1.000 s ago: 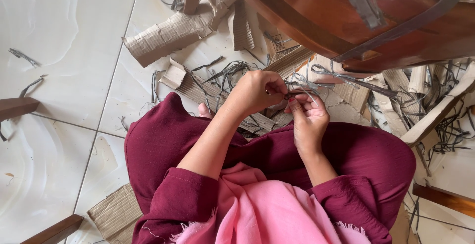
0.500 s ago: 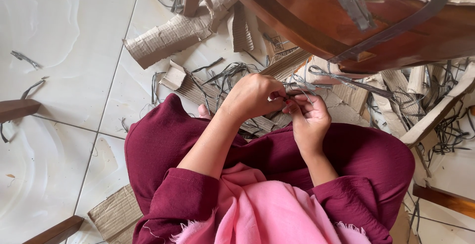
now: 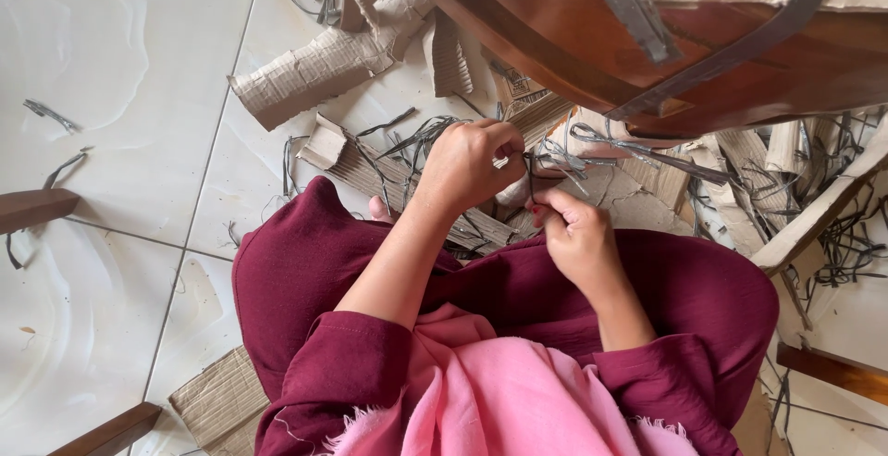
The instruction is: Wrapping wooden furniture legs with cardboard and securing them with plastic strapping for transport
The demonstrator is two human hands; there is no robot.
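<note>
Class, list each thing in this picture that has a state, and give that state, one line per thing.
left hand: closed, pinching grey strands
right hand: closed, pinching the same strands
grey strands: tangled, held between both hands
wooden chair frame: tipped over above the hands
cardboard pieces: torn, scattered on the floor
tile floor: littered with scraps

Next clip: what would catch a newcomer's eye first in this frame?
At centre, the left hand and right hand meet, both pinching thin grey strands above a lap in dark red cloth. Behind them, torn corrugated cardboard and more grey strips litter the white tiled floor. A brown wooden chair frame with grey straps fills the upper right.
</note>
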